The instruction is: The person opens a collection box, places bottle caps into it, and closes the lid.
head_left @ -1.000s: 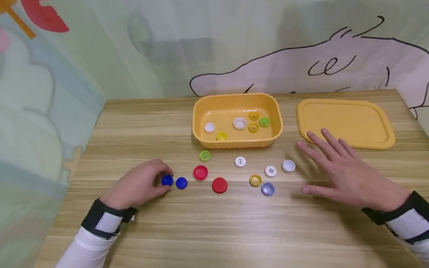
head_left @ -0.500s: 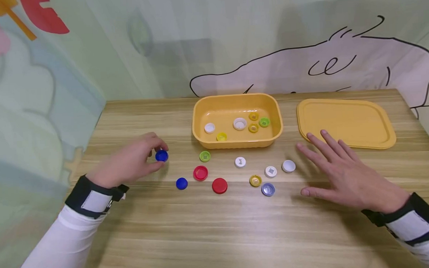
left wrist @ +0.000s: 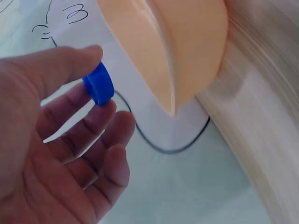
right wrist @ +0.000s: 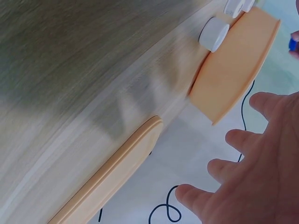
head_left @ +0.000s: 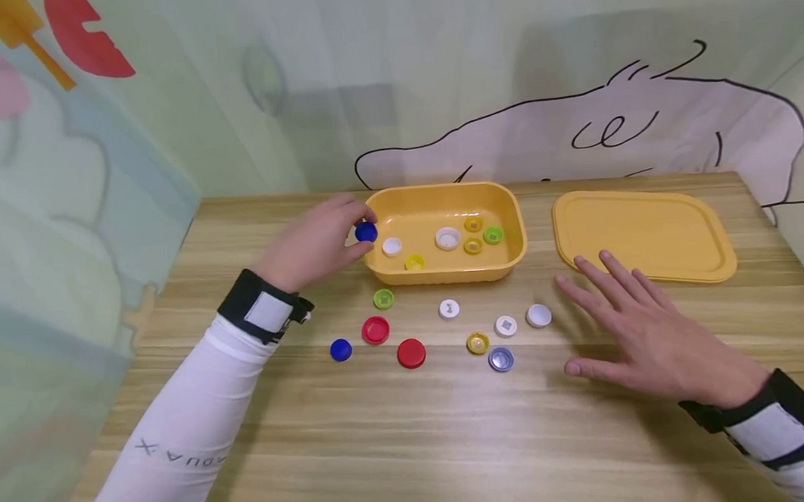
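My left hand (head_left: 320, 244) pinches a blue bottle cap (head_left: 366, 232) between thumb and fingers at the left rim of the yellow-orange tub (head_left: 444, 274). In the left wrist view the cap (left wrist: 99, 84) is held clear of the tub's wall (left wrist: 198, 51). Inside the tub lie several caps, among them a white cap (head_left: 392, 246), a yellow cap (head_left: 414, 262) and a green cap (head_left: 493, 235). My right hand (head_left: 652, 340) is spread with straight fingers to the right of the loose caps, holding nothing. Its fingertips reach toward the flat yellow lid (head_left: 647, 234).
On the wooden table (head_left: 412, 447) in front of the tub lie loose caps: a second blue cap (head_left: 341, 350), a red cap (head_left: 411, 353), a light-green cap (head_left: 383, 299), a white cap (head_left: 539, 316) and several others. A printed curtain (head_left: 393, 77) hangs behind the table.
My left hand has lifted the blue cap from beside the other blue one and carried it up and right to the tub's left rim. The right hand has stayed in place.
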The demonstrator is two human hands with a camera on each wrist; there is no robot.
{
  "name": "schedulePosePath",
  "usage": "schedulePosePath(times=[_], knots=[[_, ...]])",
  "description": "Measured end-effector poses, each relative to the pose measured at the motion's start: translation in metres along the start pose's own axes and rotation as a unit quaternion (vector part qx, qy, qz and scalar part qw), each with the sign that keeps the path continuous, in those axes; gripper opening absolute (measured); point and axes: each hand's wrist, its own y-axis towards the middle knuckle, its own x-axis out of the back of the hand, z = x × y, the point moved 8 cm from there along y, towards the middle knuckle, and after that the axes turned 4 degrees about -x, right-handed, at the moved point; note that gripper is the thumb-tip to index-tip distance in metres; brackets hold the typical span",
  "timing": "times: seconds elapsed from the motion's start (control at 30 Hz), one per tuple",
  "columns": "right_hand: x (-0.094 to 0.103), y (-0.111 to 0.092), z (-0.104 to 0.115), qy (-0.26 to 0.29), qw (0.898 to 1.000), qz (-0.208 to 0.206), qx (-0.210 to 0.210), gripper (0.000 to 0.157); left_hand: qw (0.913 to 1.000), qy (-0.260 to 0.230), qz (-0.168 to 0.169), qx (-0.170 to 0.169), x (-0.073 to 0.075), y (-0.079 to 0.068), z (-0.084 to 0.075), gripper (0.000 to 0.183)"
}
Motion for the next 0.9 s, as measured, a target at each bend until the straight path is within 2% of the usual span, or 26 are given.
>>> schedulePosePath(times=[0.17,0.37,0.53,0.7,0.9], knots=[[0.0,-0.001,0.002,-0.001,1.0,0.002,0.001,0.101,0.9996,0.013,0.012,0.021,-0.018,0.028,-0.001,0.038],[0.0,-0.002,0.005,-0.001,1.0,-0.001,0.006,0.102,0.9974,0.003,0.045,0.056,-0.039,0.053,-0.009,0.039],[0.0,-0.004,0.005,0.0,1.0,-0.005,0.009,0.102,0.9958,0.022,0.066,0.059,-0.052,0.07,-0.017,0.038],[-0.001,-0.005,0.005,0.004,1.0,-0.007,0.011,0.102,0.9952,0.055,0.067,0.047,-0.06,0.079,-0.02,0.038],[-0.002,-0.006,0.003,0.004,1.0,0.002,0.002,0.102,0.9957,0.057,0.057,0.046,-0.062,0.077,-0.018,0.045]])
